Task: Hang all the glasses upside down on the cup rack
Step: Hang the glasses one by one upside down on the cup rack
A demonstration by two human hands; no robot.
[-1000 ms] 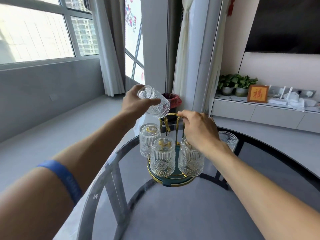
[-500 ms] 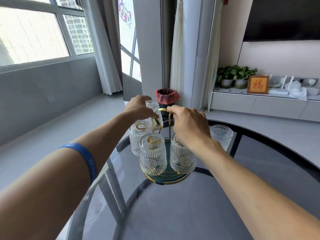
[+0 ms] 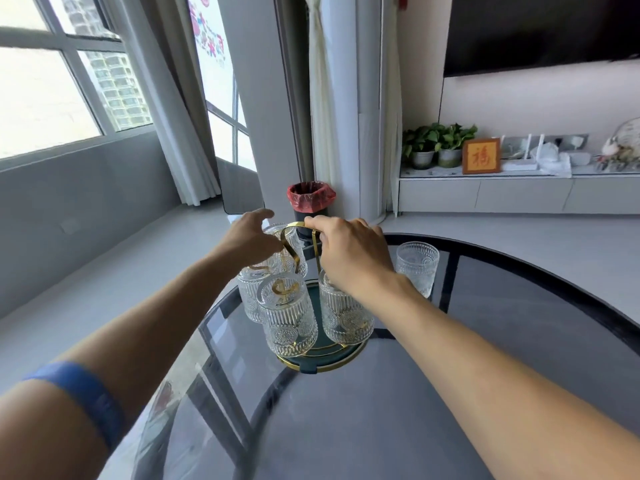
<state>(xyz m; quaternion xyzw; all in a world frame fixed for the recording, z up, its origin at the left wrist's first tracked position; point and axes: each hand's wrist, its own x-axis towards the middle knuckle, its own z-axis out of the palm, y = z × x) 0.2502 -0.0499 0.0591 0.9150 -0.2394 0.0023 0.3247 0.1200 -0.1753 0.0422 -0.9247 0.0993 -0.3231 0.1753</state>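
A gold cup rack [image 3: 313,258] with a dark green round base [image 3: 322,362] stands on the glass table. Several ribbed clear glasses hang upside down on it: one in front [image 3: 289,318], one at the right [image 3: 346,318], one at the left [image 3: 248,301] and one at the back [image 3: 292,252]. My left hand [image 3: 249,239] hovers at the back glass with its fingers spread and lifted off it. My right hand [image 3: 348,252] grips the rack's gold top handle. One more glass [image 3: 416,268] stands upright on the table, right of the rack.
The round dark glass table [image 3: 450,393] has its curved edge at the left and far side. Beyond it on the floor stands a bin with a red liner [image 3: 310,199]. A low cabinet with plants [image 3: 436,143] runs along the right wall.
My left hand brought a glass down from above the rack onto the back hook, and its fingers have now come apart off it. My right hand stayed on the handle.
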